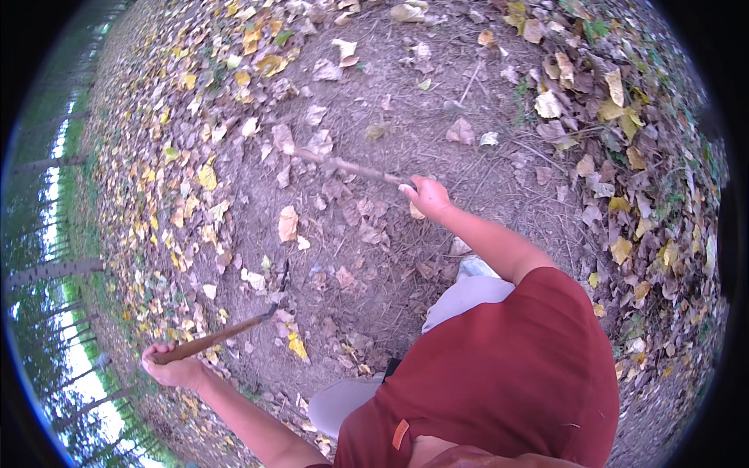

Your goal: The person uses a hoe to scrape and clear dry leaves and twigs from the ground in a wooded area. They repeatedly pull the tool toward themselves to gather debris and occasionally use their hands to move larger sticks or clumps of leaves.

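Observation:
My left hand (175,365) is closed around the wooden handle of a sickle-like tool (216,339). Its dark metal neck bends at the far end, and a thin dark blade rises from it over the leaf-strewn soil. My right hand (430,199) grips one end of a slender wooden stick (357,168). That stick slants away over the ground, its other end close to a brown leaf (283,139). The two hands are well apart. Whether the stick or the blade touches the soil, I cannot tell.
Dry yellow and brown leaves (287,223) and twigs lie on bare soil (374,117), thicker towards both sides. My light-coloured trouser legs (468,295) and dark red shirt (497,368) fill the lower right. Slim tree trunks (55,272) stand along the left rim.

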A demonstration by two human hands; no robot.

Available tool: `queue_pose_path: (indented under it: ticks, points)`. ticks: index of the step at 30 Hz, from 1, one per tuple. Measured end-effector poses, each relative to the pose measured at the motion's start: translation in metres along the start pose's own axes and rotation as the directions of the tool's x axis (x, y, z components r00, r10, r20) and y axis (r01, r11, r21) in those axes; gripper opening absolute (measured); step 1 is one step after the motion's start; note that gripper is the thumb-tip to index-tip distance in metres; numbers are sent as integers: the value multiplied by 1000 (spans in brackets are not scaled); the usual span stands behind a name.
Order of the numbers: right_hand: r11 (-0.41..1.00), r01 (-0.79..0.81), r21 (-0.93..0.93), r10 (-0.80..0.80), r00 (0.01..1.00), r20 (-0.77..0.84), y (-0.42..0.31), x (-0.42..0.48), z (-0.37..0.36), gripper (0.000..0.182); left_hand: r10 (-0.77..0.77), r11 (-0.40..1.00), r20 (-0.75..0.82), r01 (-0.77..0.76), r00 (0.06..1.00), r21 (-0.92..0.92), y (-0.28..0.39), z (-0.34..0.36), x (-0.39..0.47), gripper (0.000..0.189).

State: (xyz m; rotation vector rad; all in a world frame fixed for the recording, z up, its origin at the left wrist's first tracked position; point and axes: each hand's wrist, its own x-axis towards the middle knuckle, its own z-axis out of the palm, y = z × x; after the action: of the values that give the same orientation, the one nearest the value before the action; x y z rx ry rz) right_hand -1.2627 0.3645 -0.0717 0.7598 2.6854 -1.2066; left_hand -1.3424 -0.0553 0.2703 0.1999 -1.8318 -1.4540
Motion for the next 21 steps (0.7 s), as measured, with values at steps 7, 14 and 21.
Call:
queue_pose_path:
  ticks: [7,14,21]
  points:
    - [940,178,-290,-19,879,477,-19,-16,28,33,28,999,13,-28,1000,-23,3,1,-9,23]
    - [991,-61,-116,97,934,344,-16,3,14,38,39,999,40,-39,998,-6,4,-1,-11,23]
    - [663,-123,738,589,694,-414,109,31,-19,40,25,999,18,-24,1000,-33,4,-3,-17,25]
